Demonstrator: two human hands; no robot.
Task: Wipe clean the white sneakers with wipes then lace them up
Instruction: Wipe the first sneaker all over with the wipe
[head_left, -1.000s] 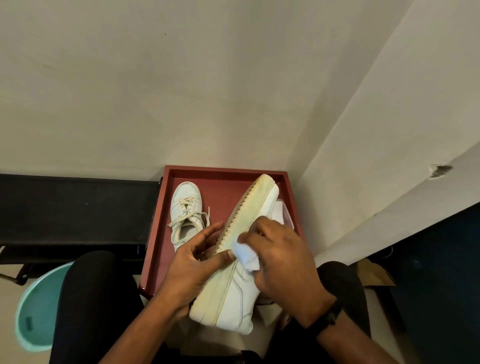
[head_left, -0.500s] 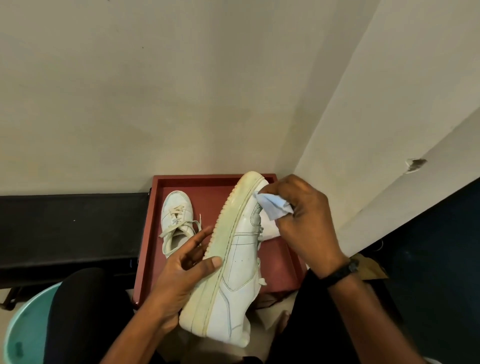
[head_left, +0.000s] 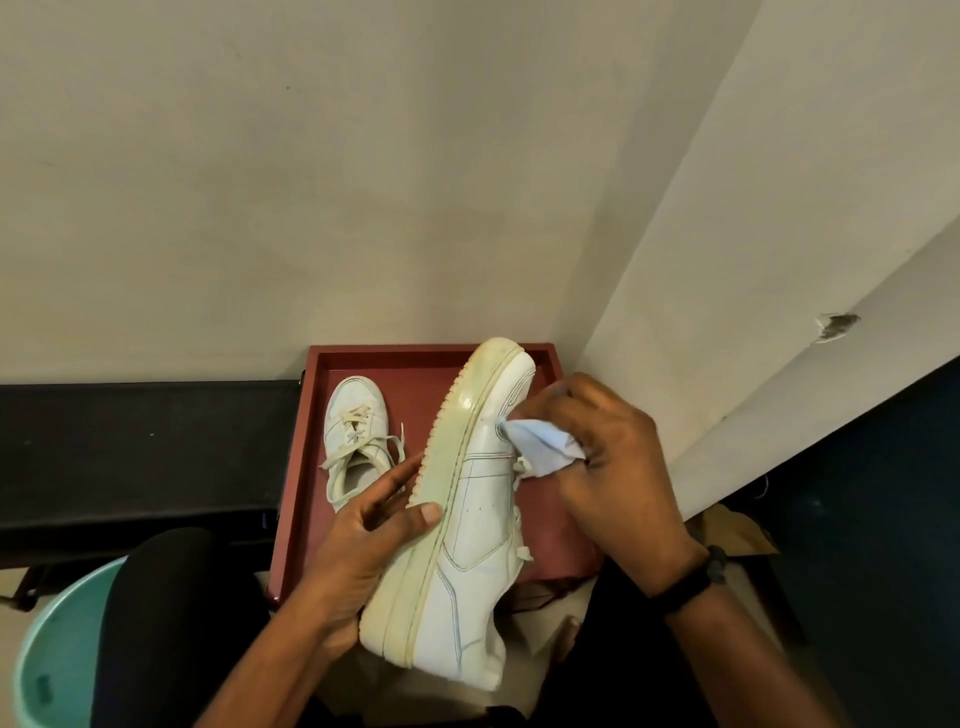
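Head view shows us the red tray (head_left: 415, 352) first, a shallow square with a low raised rim, set in the wall corner beyond the person's knees. Above it the held sneaker (head_left: 478, 519) lies on its side, toe pointing away. Its smooth white leather-like upper faces right. Its thick midsole (head_left: 447, 467) faces up and left, yellowed and ribbed along the outer edge. The second sneaker (head_left: 358, 395) stands upright in the tray's left half, loosely threaded with flat cream laces (head_left: 356, 423).

The left hand (head_left: 358, 545) has its grip on the held sneaker from the sole side, thumb across the midsole and fingers spread under the sole. The right hand (head_left: 618, 467) holds a narrow grip on the wipe (head_left: 540, 441), a soft, crumpled pale-blue sheet, pressing it to the upper near the toe.

We judge the step in hand to be wiping the upper. To do it well, we would fold the wipe to a fresh face and stroke along the stitched panel lines where dirt gathers. We would also brace firmly with the left hand so the shoe does not twist. The smooth upper should come clean easily, while the ribbed, stained midsole will likely need harder rubbing. We cannot quite tell whether this shoe has its lace, since the tongue side faces away and only short pale ends (head_left: 523, 465) show.
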